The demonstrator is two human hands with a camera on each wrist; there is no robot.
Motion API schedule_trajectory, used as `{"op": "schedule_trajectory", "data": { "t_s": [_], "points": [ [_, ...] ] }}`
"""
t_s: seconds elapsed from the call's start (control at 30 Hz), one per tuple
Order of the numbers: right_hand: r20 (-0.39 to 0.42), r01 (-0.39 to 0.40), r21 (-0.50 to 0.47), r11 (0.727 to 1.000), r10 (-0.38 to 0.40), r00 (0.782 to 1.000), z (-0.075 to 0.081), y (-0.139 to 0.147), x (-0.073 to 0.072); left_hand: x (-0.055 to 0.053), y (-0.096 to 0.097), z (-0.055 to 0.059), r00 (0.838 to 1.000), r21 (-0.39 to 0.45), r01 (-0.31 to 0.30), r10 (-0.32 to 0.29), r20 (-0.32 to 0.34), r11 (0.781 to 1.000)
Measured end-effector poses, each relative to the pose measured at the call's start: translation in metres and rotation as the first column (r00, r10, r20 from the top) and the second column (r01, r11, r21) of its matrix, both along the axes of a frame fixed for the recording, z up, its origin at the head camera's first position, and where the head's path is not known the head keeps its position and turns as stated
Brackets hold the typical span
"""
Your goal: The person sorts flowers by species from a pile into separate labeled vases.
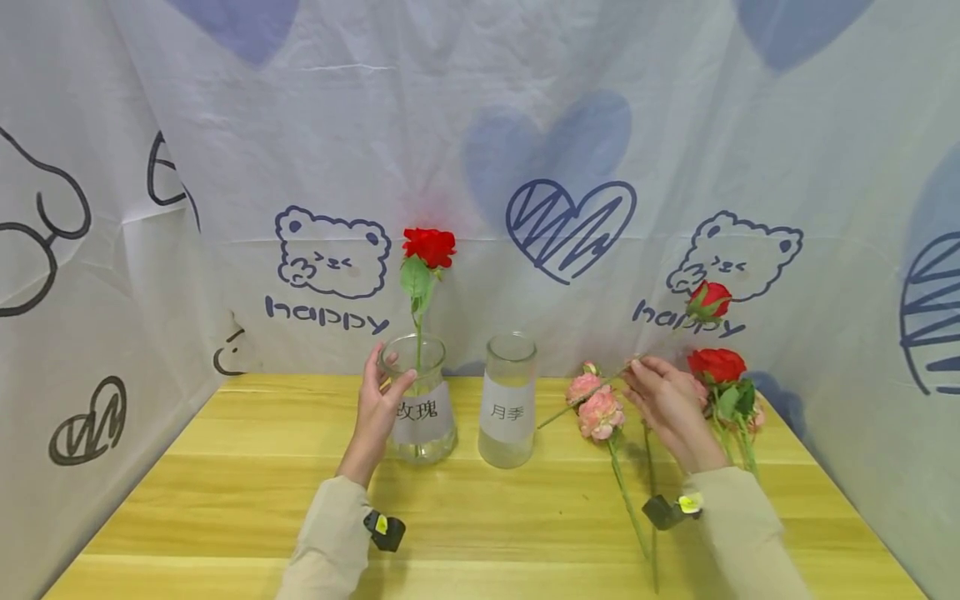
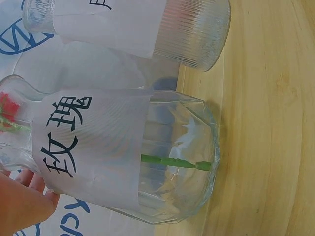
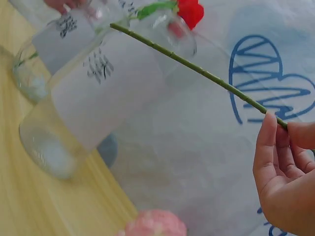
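With thumb and fingertips, my right hand (image 1: 669, 406) pinches the green stem (image 3: 206, 73) of a red rose (image 1: 709, 302). The bloom tilts up to the right, and the bare stem end points left toward a tall glass vase (image 1: 507, 450) with a white paper label. My left hand (image 1: 377, 417) grips the neck of a wider glass vase (image 2: 182, 191) at its left side, thumb in front. That vase also has a white label (image 2: 93, 147) with dark characters. One red rose (image 1: 429, 247) stands upright in it, its stem reaching the bottom.
Pink flowers (image 1: 601, 414) lie on the wooden table (image 1: 480, 533) right of the tall vase, stems toward the front. Another red rose (image 1: 717, 365) and more pink blooms lie behind my right forearm. A patterned cloth (image 1: 450, 167) hangs behind the table.
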State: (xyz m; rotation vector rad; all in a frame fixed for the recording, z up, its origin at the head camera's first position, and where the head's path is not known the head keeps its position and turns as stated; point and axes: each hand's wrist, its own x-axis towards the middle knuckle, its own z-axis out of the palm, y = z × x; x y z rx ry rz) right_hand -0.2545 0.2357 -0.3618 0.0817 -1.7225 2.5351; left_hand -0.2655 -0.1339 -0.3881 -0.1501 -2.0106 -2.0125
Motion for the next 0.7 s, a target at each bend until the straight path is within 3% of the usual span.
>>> {"op": "schedule_trajectory", "data": {
  "t_s": [0.17,0.3,0.47,0.7],
  "points": [
    [0.012,-0.012,-0.057,0.998,0.013,1.0,0.011,-0.009,0.004,-0.001,0.0,0.0,1.0,-0.005,-0.004,0.004,-0.003,1.0],
    [0.015,-0.037,-0.158,0.987,0.04,0.999,0.019,-0.014,0.003,-0.001,0.0,0.0,1.0,-0.01,-0.004,0.004,-0.001,1.0],
    [0.022,-0.054,-0.227,0.972,0.061,0.998,0.03,-0.022,-0.002,0.0,-0.001,0.0,1.0,-0.006,-0.006,0.006,-0.005,1.0],
    [0.029,-0.018,-0.282,0.959,0.027,0.999,0.042,-0.039,-0.014,-0.001,0.0,-0.001,1.0,-0.002,-0.012,0.012,-0.009,1.0]
  ]
}}
